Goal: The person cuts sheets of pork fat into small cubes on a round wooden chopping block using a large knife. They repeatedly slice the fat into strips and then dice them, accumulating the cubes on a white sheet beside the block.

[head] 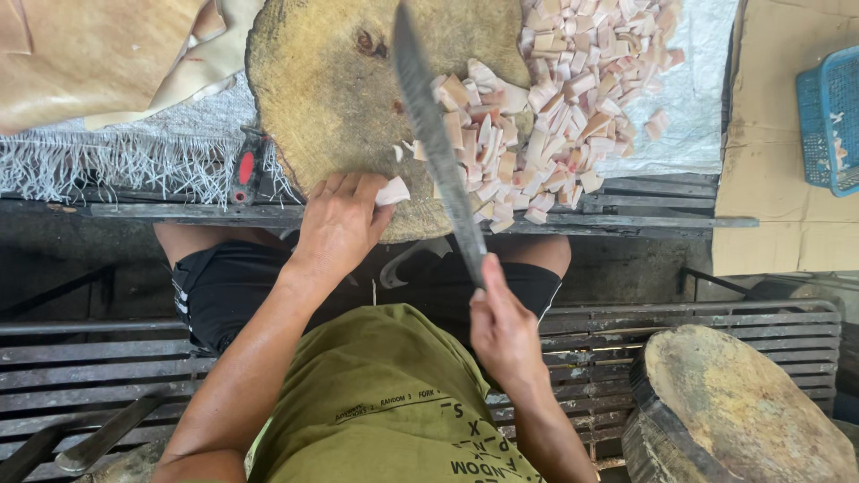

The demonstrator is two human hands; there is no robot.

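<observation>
While our left hand (338, 224) pins one pale piece (392, 190) on the wood block (322, 98) | our right hand (501, 326) grips the long knife (436, 143) | cutting step; next chop needs fingers kept back.

Long knife (434, 134) raised; pale piece (392, 190), perhaps fat, on block.

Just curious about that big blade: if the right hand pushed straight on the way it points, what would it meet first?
Probably the pile of cut pinkish chunks on the round wooden chopping block: the right hand aims its long knife along them, though the blade's height is unclear.
</observation>
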